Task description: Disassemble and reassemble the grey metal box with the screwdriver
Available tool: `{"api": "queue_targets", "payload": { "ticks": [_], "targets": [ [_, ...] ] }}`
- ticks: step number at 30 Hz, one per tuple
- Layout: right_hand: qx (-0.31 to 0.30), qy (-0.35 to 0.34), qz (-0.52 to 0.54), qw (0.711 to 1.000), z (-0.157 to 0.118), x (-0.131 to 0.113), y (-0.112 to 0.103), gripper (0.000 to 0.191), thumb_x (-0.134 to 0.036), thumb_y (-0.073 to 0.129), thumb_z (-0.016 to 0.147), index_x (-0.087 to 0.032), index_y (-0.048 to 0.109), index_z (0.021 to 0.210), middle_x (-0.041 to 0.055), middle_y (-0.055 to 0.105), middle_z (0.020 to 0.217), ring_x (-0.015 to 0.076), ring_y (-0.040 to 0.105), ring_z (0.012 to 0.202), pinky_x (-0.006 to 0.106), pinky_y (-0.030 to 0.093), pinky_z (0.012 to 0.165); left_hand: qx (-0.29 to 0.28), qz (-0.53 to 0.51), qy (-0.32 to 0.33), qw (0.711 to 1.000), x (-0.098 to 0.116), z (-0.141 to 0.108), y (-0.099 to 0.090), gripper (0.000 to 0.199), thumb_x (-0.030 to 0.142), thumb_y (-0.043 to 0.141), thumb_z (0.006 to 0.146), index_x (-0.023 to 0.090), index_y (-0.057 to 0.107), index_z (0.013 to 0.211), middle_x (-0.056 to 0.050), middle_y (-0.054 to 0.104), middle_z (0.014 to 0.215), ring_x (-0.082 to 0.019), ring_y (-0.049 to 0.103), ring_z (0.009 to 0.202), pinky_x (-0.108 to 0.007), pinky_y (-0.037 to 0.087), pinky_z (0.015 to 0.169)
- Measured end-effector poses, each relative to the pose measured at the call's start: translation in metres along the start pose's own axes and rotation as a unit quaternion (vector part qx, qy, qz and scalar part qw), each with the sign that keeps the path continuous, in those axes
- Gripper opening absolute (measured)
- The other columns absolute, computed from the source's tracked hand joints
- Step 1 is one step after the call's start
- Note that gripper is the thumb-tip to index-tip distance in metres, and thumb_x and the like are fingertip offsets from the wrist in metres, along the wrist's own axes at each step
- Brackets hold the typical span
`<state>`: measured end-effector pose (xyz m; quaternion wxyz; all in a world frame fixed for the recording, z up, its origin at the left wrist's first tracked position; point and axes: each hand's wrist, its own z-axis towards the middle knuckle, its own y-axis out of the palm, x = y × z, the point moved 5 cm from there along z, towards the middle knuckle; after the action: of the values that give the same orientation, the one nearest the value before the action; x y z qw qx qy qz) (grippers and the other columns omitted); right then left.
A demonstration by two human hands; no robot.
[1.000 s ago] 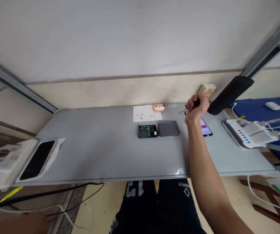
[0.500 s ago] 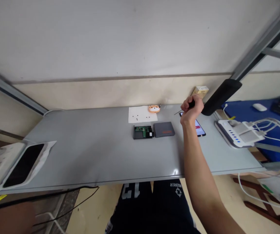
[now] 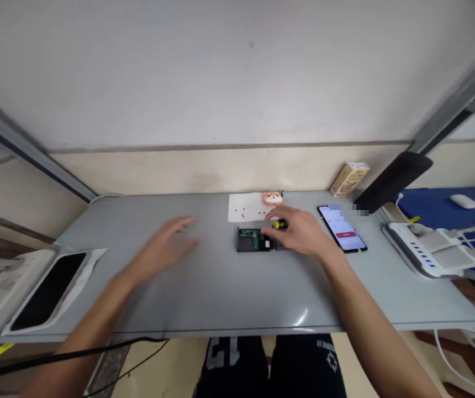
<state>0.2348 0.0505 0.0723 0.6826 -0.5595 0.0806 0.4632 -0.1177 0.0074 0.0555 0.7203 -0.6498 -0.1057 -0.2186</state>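
1 head-worn view, facing forward and down, near the desk

You have soft, even light, a small glare toward the near side of the desk, and faint shadow beside your right forearm. Motion blurs your left hand; blocky pixels cover part of the phone at right.

The person's lower garment is black or very dark navy, loose over both thighs. On the left leg sits a large pale block number, perhaps 13, though blur makes the digits uncertain. The right leg carries small white lettering beside a round, crosshair-like white emblem. Both forearms are bare.
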Motion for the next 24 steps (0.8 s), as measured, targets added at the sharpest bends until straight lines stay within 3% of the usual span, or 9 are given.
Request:
{"api": "queue_targets", "payload": {
  "ticks": [2,4,7,10,16,21,24],
  "targets": [
    [-0.099,-0.011,-0.120,0.988,-0.005,-0.001,0.024,0.036,-0.050,0.074,0.087,-0.028,0.073,0.115,0.0055,0.074,0.122,0.0252,0.070,0.088,0.036,0.048,0.072,-0.082,-0.050,0.060,0.994,0.022,0.017,0.043,0.074,0.064,0.067,0.089,0.032,0.046,0.153,-0.006,0.048,0.157,-0.028,0.049,0.141,-0.043,0.041,0.120],
    [-0.164,-0.013,-0.181,0.970,-0.009,0.000,0.039,0.045,-0.051,0.076,0.087,-0.027,0.070,0.125,0.0068,0.073,0.128,0.0290,0.072,0.095,0.037,0.048,0.072,-0.113,-0.069,0.098,0.986,0.046,0.030,0.075,0.090,0.061,0.079,0.079,0.032,0.043,0.156,-0.008,0.047,0.158,-0.032,0.043,0.146,-0.047,0.036,0.124],
    [-0.200,-0.007,-0.213,0.956,-0.011,0.001,0.045,0.044,-0.043,0.075,0.088,-0.026,0.067,0.128,0.0059,0.074,0.124,0.0287,0.073,0.093,0.036,0.046,0.070,-0.134,-0.078,0.125,0.980,0.070,0.041,0.102,0.086,0.053,0.084,0.077,0.031,0.048,0.152,-0.008,0.053,0.152,-0.033,0.046,0.142,-0.049,0.037,0.122],
    [-0.198,-0.009,-0.203,0.959,-0.009,-0.001,0.041,0.034,-0.037,0.073,0.091,-0.029,0.069,0.124,0.0021,0.076,0.119,0.0264,0.073,0.091,0.036,0.046,0.070,-0.127,-0.081,0.120,0.981,0.072,0.040,0.104,0.073,0.050,0.079,0.082,0.029,0.052,0.147,-0.007,0.056,0.148,-0.032,0.047,0.139,-0.048,0.038,0.120],
    [-0.161,-0.020,-0.149,0.975,-0.013,-0.012,0.030,0.032,-0.040,0.071,0.093,-0.033,0.069,0.124,0.0007,0.072,0.132,0.0249,0.072,0.098,0.038,0.051,0.080,-0.120,-0.055,0.081,0.988,0.045,0.037,0.091,0.089,0.054,0.079,0.081,0.031,0.040,0.158,-0.008,0.056,0.149,-0.035,0.044,0.140,-0.050,0.037,0.119],
    [-0.202,-0.050,-0.159,0.965,-0.040,-0.017,0.046,0.023,-0.041,0.068,0.096,-0.031,0.072,0.117,0.0021,0.072,0.128,0.0216,0.073,0.086,0.036,0.051,0.072,-0.119,-0.053,0.083,0.988,0.039,0.038,0.087,0.090,0.053,0.079,0.081,0.039,0.036,0.159,-0.005,0.055,0.149,-0.035,0.043,0.140,-0.051,0.038,0.118],
    [-0.196,-0.058,-0.178,0.963,-0.054,-0.014,0.054,0.025,-0.041,0.068,0.097,-0.028,0.072,0.118,0.0049,0.069,0.135,0.0209,0.073,0.081,0.040,0.054,0.076,-0.126,-0.063,0.081,0.987,0.041,0.038,0.087,0.090,0.053,0.078,0.081,0.042,0.035,0.160,-0.004,0.054,0.150,-0.035,0.042,0.142,-0.052,0.038,0.118]
  ]
}}
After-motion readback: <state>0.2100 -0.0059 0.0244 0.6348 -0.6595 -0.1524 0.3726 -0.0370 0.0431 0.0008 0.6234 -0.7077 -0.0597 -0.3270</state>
